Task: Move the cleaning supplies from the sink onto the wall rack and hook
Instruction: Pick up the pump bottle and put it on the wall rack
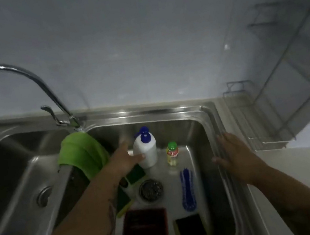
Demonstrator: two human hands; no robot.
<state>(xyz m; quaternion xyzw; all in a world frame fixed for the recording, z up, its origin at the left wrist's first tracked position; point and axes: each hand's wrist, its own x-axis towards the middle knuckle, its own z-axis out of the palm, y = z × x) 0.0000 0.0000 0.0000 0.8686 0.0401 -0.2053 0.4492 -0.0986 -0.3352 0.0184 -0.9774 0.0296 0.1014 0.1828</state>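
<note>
The left hand (123,159), fingers spread, reaches the white pump bottle with blue cap (145,149); the right hand (235,155) rests flat, fingers spread, on the steel sink rim (211,120); closing round the bottle and lifting it comes next.

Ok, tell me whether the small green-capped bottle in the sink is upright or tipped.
Upright. The small green-capped bottle stands on its base on the sink floor, cap upward.

Both forearms are bare — no sleeves, watch or rings — and the left forearm (96,215) carries dark tattoo lines (blurred, unreadable).
</note>
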